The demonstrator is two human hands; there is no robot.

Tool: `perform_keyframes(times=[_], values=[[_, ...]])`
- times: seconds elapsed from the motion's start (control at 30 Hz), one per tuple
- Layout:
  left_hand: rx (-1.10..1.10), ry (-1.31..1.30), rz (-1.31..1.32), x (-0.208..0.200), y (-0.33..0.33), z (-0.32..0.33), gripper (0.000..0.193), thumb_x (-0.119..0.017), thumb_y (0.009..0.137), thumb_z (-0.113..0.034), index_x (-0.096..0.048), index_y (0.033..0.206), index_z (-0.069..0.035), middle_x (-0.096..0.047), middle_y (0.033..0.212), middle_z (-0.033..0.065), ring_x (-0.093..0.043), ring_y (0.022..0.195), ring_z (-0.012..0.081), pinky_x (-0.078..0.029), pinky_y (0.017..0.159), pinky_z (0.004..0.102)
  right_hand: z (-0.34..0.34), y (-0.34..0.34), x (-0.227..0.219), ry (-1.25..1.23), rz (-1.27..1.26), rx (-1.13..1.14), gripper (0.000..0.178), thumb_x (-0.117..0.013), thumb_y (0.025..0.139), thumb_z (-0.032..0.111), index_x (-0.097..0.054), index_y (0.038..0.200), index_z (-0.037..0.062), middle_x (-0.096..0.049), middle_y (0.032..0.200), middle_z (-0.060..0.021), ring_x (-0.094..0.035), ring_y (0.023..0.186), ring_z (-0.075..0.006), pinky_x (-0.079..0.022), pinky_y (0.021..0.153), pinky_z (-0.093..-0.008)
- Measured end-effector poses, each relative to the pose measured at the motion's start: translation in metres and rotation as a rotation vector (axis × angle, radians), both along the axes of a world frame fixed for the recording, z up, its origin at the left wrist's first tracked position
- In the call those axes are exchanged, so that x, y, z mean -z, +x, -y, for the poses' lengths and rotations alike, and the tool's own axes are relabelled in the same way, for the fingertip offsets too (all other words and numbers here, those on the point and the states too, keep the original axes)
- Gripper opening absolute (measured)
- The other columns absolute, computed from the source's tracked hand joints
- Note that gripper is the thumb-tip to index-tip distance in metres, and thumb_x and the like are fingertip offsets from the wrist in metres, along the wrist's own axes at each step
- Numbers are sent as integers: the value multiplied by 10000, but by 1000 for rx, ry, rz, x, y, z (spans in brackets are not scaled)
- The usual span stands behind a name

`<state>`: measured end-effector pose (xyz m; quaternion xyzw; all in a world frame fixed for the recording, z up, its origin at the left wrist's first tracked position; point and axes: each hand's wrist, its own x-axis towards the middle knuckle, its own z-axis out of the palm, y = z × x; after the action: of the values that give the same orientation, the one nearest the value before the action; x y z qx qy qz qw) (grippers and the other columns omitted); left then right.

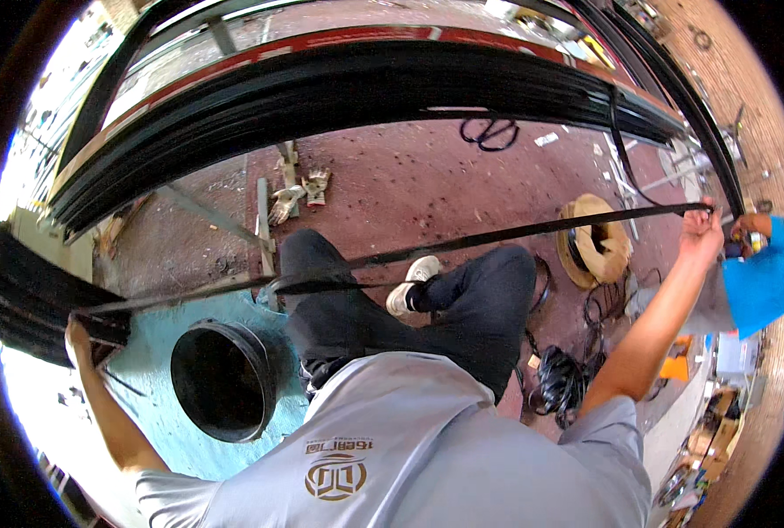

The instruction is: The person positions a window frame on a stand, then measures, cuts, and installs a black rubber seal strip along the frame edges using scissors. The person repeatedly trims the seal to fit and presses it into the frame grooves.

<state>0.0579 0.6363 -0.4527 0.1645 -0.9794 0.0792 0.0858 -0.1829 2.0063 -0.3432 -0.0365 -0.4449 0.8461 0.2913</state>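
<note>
A long, narrow dark profile bar (515, 233) stretches across in front of me, over my knees. My right hand (702, 233), arm held far out, is closed around its right end. At the far left, my left hand (77, 341) is closed at the bar's other end, beside a stack of black profiles (40, 295); its fingers are small and partly hidden. A thin dark strip (339, 286) runs just below the bar across my thigh. Whether it joins the bar, I cannot tell.
A rack of long black profiles (348, 88) spans the far side. Below it lie work gloves (315, 187). A black bucket (220, 383) stands at left; a paper-wrapped coil (607, 260) and tangled black strips (563, 383) lie right. A co-worker's blue garment (761, 277) shows beyond my right hand.
</note>
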Motion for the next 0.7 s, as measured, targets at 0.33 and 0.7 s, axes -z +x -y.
perform_keyframes(times=[0.33, 0.7], values=[[-143, 174, 320, 57, -98, -303, 574, -599, 911, -253, -480, 1424, -25, -554, 1375, 253, -496, 1313, 392, -402, 1095, 434, 54, 37, -76, 162, -181, -240, 255, -456, 1052, 220, -540, 1119, -12, -548, 958, -76, -413, 706, -137, -357, 641, -264], [764, 501, 196, 176, -198, -710, 860, -728, 832, -458, -381, 1459, 17, -502, 1402, 243, -457, 1318, 420, -378, 1108, 470, 60, 14, -73, 217, -121, -414, 290, -467, 1054, 205, -504, 1185, -52, -546, 1039, -116, -447, 736, -146, -375, 640, -265]])
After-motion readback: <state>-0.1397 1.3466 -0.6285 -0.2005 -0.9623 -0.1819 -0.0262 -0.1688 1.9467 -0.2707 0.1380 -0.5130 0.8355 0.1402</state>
